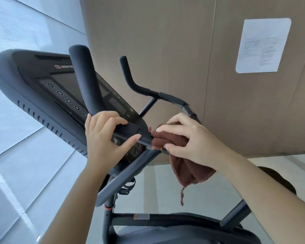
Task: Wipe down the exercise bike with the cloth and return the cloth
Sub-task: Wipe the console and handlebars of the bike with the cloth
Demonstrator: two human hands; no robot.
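Note:
The black exercise bike point(42, 88) fills the middle of the head view, with its console at the left and handlebars rising toward a wall. My left hand point(104, 136) grips the base of the near handlebar point(84, 80), fingers curled over the top and thumb underneath. Just to the right, my right hand point(188, 140) holds a brown cloth point(187, 171) wrapped round the handlebar's crossbar. The cloth's loose end hangs down below the hand. The far handlebar point(134, 83) curves up behind both hands.
A brown panelled wall point(165, 50) with a white paper notice point(262, 44) stands right behind the bike. Pale tiled floor point(25, 164) spreads at the left and below. The bike's lower frame point(165, 217) and seat area lie at the bottom.

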